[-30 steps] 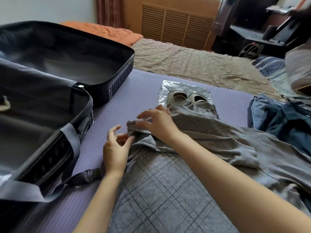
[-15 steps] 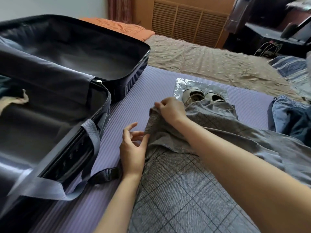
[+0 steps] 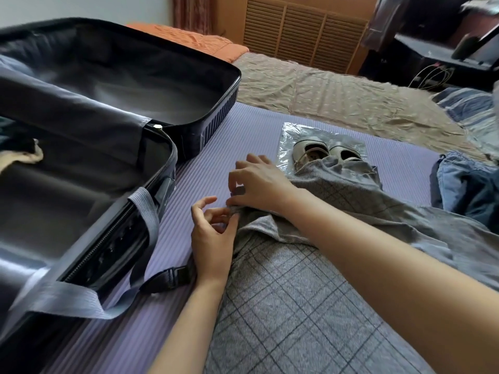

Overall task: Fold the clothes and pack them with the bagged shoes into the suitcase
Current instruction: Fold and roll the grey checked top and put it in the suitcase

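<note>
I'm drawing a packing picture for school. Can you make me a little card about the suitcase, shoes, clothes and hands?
Case: suitcase lies open at left
Shoes: bagged shoes partly under the grey checked garment
Right: right hand pinches the garment's folded edge
Left: left hand thumb touches that edge
Other: denim garment at far right

The checked garment (image 3: 297, 306) covers the toes of the shoes (image 3: 316, 153) in their plastic bag (image 3: 290, 136), and its near end runs off the bottom edge. The right hand (image 3: 259, 184) hides the corner it grips. Whether the left hand's (image 3: 213, 238) blurred fingers (image 3: 202, 203) pinch the cloth cannot be told. The suitcase (image 3: 108, 103) is cut off at the left, as is a dark and beige item (image 3: 29, 156) inside it. The jeans (image 3: 464, 182) run past the right edge.
</note>
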The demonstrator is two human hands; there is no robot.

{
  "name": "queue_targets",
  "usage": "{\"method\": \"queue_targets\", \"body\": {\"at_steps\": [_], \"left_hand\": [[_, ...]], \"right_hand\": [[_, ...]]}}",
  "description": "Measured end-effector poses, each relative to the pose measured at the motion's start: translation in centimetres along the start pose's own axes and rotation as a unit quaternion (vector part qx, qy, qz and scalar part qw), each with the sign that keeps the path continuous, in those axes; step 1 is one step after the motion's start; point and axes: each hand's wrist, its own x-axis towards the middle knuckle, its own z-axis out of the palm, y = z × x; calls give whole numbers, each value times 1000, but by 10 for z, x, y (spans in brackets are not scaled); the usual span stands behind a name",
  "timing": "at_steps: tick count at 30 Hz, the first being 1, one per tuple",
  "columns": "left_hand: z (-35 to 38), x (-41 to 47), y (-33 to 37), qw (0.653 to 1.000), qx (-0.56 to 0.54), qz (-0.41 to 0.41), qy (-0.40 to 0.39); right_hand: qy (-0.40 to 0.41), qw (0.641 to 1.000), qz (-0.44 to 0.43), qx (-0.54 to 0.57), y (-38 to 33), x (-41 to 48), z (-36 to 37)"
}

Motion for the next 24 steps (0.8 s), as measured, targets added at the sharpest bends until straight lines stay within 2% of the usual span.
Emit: {"method": "queue_targets", "body": {"at_steps": [3,6,11,17,21,23,24], "left_hand": [[0,1,-1,1000,1,0,1],[0,1,-1,1000,-12,2,5],[0,1,0,1000,-25,0,4],[0,1,-1,1000,-10,8,1],[1,1,0,1000,-11,9,1],[0,2,0,1000,-14,10,0],[0,2,1,1000,-18,10,0]], "right_hand": [[2,999,50,-18,4,0,-2],[44,984,150,80,11,4,-13],[-29,991,94,90,7,-3,-24],[-84,977,136,144,9,-22,-16],[-66,983,136,107,10,-22,-7],[-8,962,192,192,13,-14,-4],[40,939,231,251,15,-8,-6]]}}
